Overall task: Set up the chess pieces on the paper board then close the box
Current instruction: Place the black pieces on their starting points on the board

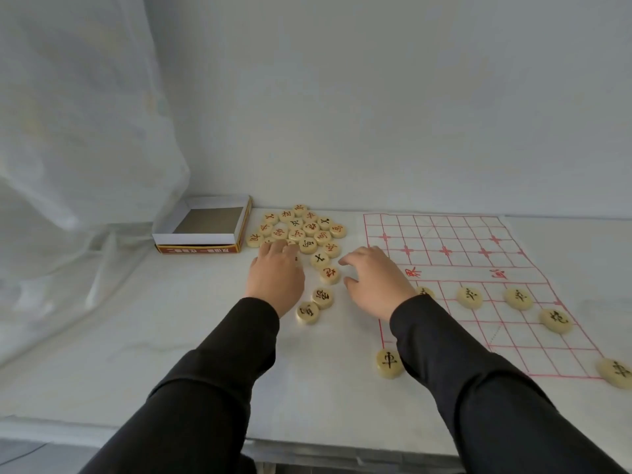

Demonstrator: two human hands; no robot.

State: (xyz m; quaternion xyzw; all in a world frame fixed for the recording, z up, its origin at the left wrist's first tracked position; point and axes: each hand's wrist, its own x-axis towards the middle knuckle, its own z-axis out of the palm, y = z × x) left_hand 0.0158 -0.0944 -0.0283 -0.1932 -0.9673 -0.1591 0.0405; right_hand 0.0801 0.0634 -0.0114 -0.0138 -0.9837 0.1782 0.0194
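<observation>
A white table (pixel 136 336) runs up to a plain pale wall (pixel 376 97), and a sheer white curtain (pixel 68 131) hangs and pools far to the left of the paper board (pixel 461 234). That one board, white with a red grid, lies flat against the wall. Six round, cream-coloured chess pieces sit on its near half or at its near edge. Three form a row just on the near side of the middle band, the leftmost (pixel 424 292) partly hidden by the right wrist. One (pixel 555 320) sits nearer, towards the right edge, one (pixel 389 363) at the near left corner and one (pixel 615 372) at the near right corner. Left of the board's far half lies the pile (pixel 311 229) of roughly twenty pieces marked in red or black; the exact count cannot be told because a hand covers some. Two more pieces (pixel 322 297) lie apart from the pile, left of the board's middle. One box (pixel 195 238) stands open beyond the pile, farther left of the board, its white inside holding nothing. The left hand (pixel 277 275) lies palm down with fingers stretched onto the pile's near edge. The right hand (pixel 376 278), just off the board's left edge, is loosely clawed, thumb and forefinger apart, holding nothing visible, beside a red-marked piece (pixel 330 274). Both arms wear dark sleeves (pixel 478 388).
</observation>
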